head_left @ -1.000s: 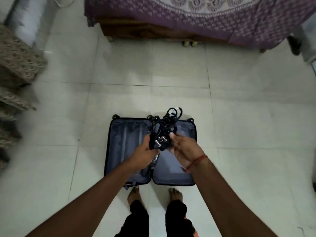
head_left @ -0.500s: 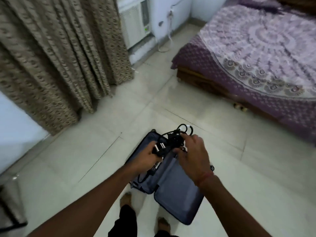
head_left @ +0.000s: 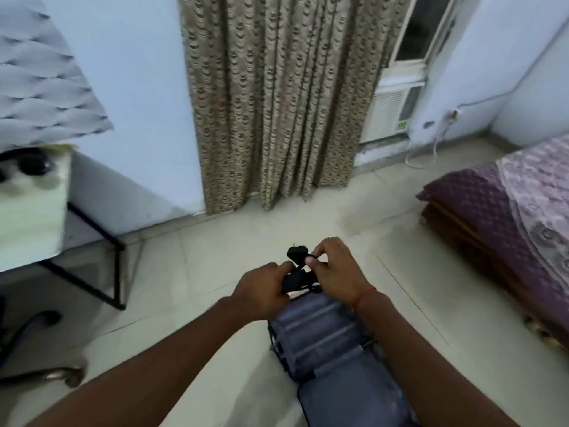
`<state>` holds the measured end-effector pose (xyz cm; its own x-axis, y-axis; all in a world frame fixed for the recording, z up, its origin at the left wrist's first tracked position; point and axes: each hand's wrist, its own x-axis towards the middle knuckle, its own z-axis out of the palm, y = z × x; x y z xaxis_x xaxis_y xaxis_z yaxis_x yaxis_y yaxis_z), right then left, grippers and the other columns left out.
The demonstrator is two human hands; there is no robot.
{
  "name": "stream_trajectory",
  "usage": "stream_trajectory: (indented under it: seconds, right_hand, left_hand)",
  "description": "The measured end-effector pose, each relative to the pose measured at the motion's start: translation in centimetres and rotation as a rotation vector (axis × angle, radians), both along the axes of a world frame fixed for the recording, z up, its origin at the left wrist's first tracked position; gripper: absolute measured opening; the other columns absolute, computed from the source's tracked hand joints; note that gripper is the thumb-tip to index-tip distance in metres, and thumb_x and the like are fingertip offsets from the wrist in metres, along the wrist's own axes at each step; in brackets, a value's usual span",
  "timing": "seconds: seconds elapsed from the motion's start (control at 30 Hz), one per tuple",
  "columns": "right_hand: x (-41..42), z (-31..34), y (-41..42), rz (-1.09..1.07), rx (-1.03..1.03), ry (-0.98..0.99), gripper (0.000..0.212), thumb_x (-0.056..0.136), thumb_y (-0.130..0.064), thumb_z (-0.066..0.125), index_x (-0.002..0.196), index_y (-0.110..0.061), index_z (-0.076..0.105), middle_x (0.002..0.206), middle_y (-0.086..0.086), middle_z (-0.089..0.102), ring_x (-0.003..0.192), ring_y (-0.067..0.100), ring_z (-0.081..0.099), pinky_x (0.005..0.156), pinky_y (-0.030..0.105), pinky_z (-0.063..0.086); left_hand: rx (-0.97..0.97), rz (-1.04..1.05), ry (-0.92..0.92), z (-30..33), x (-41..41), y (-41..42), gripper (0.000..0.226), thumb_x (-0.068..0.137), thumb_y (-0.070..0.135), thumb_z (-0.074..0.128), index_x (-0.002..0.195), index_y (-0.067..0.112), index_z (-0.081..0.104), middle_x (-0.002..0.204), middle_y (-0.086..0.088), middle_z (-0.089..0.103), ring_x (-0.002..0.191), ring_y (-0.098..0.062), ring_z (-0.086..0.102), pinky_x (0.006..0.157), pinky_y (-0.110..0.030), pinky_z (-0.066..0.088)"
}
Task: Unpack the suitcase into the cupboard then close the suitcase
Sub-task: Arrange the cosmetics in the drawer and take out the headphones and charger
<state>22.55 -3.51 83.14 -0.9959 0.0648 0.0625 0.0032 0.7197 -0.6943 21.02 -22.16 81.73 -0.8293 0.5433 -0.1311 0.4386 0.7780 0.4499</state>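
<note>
A: How far along is the unpacking?

B: The suitcase lies open on the floor below the hands, its visible lining bare.

A: And the hands?

B: Left hand grips a black cable bundle; right hand pinches its plug end. Cupboard isn't visible; closing remains.

Pale tiled floor, open blue-grey suitcase lying on it, purple-covered bed standing at right
</note>
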Motion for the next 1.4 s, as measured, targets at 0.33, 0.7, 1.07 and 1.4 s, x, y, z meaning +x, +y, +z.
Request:
stream_trajectory:
  seconds: [0.33, 0.7, 1.07, 1.4]
  right_hand:
    - [-6.4, 3.3, -23.1, 0.608, 0.076, -0.468, 0.067, 0.062, -0.038, 0.086, 0.121, -0.028, 0.056, 0.116, -0.009, 0.062, 0.103, 0.010, 0.059, 0.096, 0.033, 0.048]
    - [-7.6, 4.2, -50.2, 0.919, 0.370, -0.215, 0.060, 0.064, -0.053, 0.076, 0.118, -0.036, 0.055, 0.108, -0.017, 0.061, 0.119, 0.013, 0.047, 0.093, 0.034, 0.034]
    - [-20.1, -2.7, -68.2, 0.912, -0.293, -0.550, 0.037, 0.070, -0.029, 0.080, 0.099, -0.014, 0.063, 0.086, 0.000, 0.071, 0.082, 0.016, 0.068, 0.077, 0.032, 0.055]
    - [-28.6, -3.3, -86.9, 0.862, -0.511, -0.799, 0.042, 0.085, -0.026, 0.072, 0.113, -0.007, 0.048, 0.113, 0.018, 0.064, 0.104, 0.031, 0.065, 0.092, 0.050, 0.052]
  left_hand:
    - [-0.166, -0.036, 0.579, 2.6, -1.8, -25.4, 0.041, 0.056, 0.012, 0.064, 0.092, 0.021, 0.045, 0.088, 0.000, 0.056, 0.077, -0.024, 0.056, 0.061, -0.034, 0.040]
    - [-0.202, 0.020, 0.560, 3.6, -1.7, -50.9, 0.047, 0.059, 0.013, 0.071, 0.091, 0.020, 0.037, 0.082, -0.003, 0.054, 0.076, -0.023, 0.053, 0.068, -0.033, 0.039]
    - [0.087, 1.061, 0.285, -1.1, -6.5, -66.0, 0.080, 0.069, 0.037, 0.066, 0.140, 0.020, 0.033, 0.138, -0.004, 0.039, 0.127, -0.023, 0.042, 0.103, -0.038, 0.035]
    - [1.009, 1.392, -0.251, -2.2, -12.9, -75.1, 0.093, 0.060, 0.056, 0.082, 0.135, 0.014, 0.046, 0.115, -0.005, 0.067, 0.100, -0.016, 0.069, 0.088, -0.041, 0.056]
